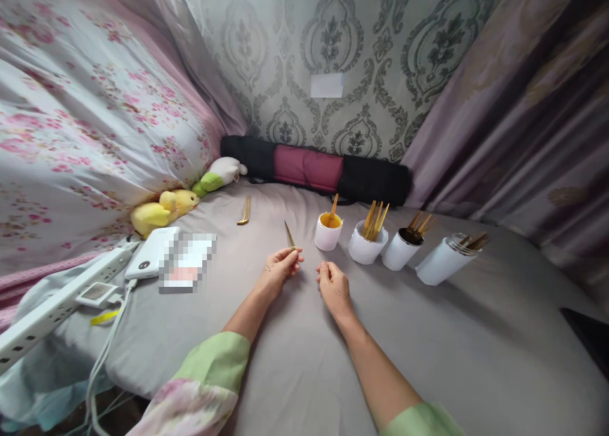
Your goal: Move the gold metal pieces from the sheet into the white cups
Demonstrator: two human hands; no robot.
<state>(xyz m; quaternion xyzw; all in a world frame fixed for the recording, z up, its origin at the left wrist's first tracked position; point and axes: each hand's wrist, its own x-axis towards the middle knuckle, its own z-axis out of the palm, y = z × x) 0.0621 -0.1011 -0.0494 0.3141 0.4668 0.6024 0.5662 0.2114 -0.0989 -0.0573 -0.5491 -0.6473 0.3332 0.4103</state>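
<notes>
My left hand is closed around a slim gold stick, whose tapered end points away from me. A hand's width to the right, my right hand has its fingers curled together; whatever they may hold is hidden. Beyond the hands stands a white cup with a yellow inside, with orange-gold sticks in it. Right of it are a wide white cup of gold sticks, a white cup with a dark inside, and a tilted white-wrapped jar holding darker sticks. A small bundle of gold sticks lies farther left.
A white power strip, a white power bank and cables are at the left, beside a blurred-out flat item. Plush toys lie behind them. A long black and maroon bag lies along the wall on the grey sheet.
</notes>
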